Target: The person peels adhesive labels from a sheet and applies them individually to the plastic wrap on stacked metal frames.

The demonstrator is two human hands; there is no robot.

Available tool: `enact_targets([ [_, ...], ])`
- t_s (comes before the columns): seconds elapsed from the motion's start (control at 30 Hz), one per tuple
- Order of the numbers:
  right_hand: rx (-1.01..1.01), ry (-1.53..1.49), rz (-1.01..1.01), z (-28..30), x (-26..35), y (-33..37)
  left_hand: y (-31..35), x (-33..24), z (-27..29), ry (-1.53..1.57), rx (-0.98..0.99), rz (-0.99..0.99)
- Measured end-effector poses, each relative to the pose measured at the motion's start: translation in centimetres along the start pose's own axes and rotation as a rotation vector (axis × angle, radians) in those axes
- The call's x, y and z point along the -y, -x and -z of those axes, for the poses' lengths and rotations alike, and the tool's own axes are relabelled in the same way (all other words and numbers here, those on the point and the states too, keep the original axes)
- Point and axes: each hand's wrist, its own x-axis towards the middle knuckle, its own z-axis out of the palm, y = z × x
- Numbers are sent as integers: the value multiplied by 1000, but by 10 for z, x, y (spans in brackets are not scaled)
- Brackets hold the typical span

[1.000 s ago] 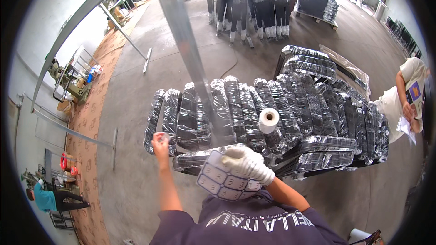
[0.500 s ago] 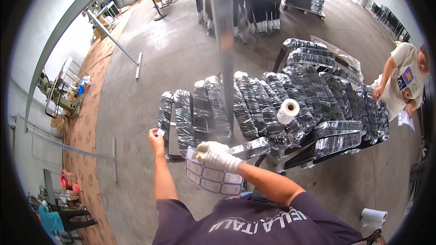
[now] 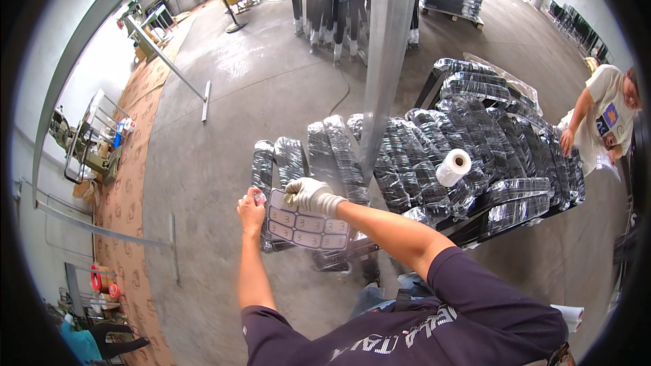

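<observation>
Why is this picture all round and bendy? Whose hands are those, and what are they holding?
There's no robot, just a person using two hands. A wide fisheye camera on their head looks down, so straight edges bend. Their bare left hand pinches a small pale piece, too blurred to name. Their right hand, in a white glove, grips a flat pale sheet with rounded, blue-edged boxes. Beyond are long black bundles wrapped in shiny clear plastic, with a whitish plastic-film roll resting on top.
</observation>
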Motion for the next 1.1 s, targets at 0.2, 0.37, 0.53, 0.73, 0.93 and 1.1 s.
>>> enact_targets([
  [0.2,26,41,-6,-6,-8,4,9,-3,-5,28,-99,-60],
  [0.37,61,-49,-47,-7,-13,6,6,14,-13,307,-151,-33],
  [0.53,40,105,93,2,-15,18,-1,15,-25,206,-263,-179],
  [0.73,5,160,86,-7,-6,40,-8,42,-37,489,-138,-74],
  [0.93,-13,121,31,4,10,68,-34,49,-45,433,-102,108],
  [1.1,-66,64,2,19,22,84,-47,81,-67,141,-203,23],
])
